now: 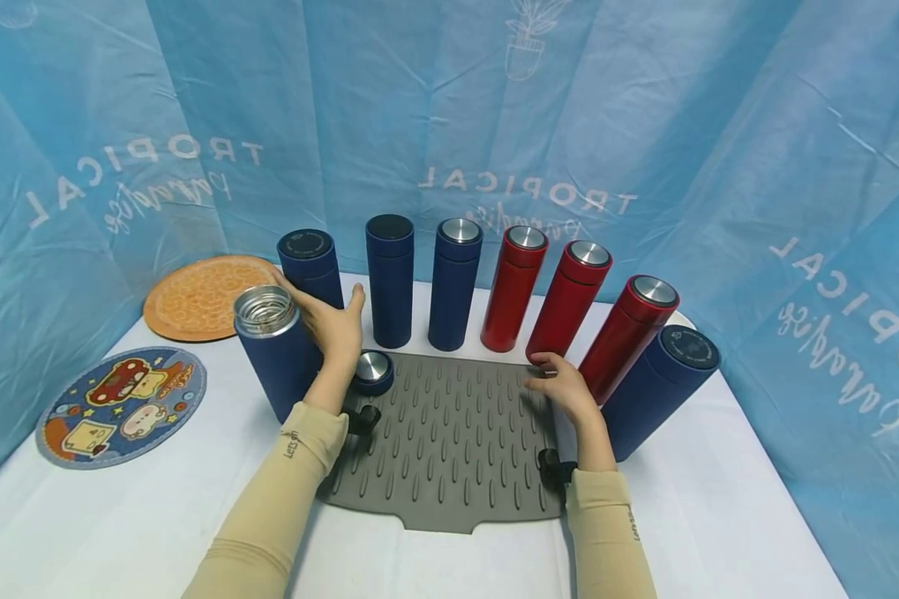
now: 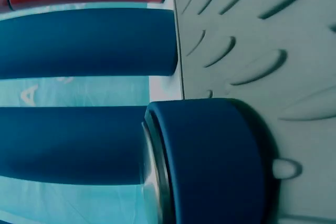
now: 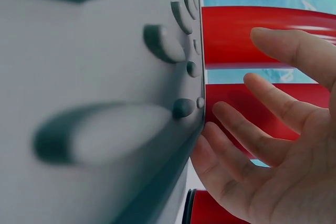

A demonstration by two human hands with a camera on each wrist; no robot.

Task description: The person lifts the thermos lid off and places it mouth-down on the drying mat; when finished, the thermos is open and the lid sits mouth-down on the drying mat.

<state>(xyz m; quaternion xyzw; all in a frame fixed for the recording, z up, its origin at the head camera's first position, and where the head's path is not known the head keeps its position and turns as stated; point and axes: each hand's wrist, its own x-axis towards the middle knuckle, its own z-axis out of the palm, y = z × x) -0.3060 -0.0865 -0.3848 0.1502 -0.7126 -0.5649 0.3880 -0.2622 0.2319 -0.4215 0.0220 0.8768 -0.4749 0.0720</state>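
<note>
A blue thermos with its lid off [image 1: 273, 358] stands at the left, its steel mouth showing. My left hand [image 1: 335, 327] is beside it, thumb raised and apart from the fingers; whether the fingers touch this thermos or the capped blue thermos [image 1: 318, 266] behind is hard to tell. A blue lid with a silver top [image 1: 373, 372] sits on the grey ridged mat [image 1: 449, 441], right of my left wrist. Over the mat's right edge, my right hand [image 1: 569, 391] has loosely bent fingers and holds nothing. Nearest to it is a red thermos [image 1: 569, 295].
Behind the mat stand two more blue thermoses [image 1: 390, 283] and another red thermos [image 1: 514, 291]. At the right are a red thermos [image 1: 622, 345] and a wide blue one [image 1: 655, 395]. A round cartoon mat [image 1: 123, 408] and an orange round mat [image 1: 202, 291] lie left.
</note>
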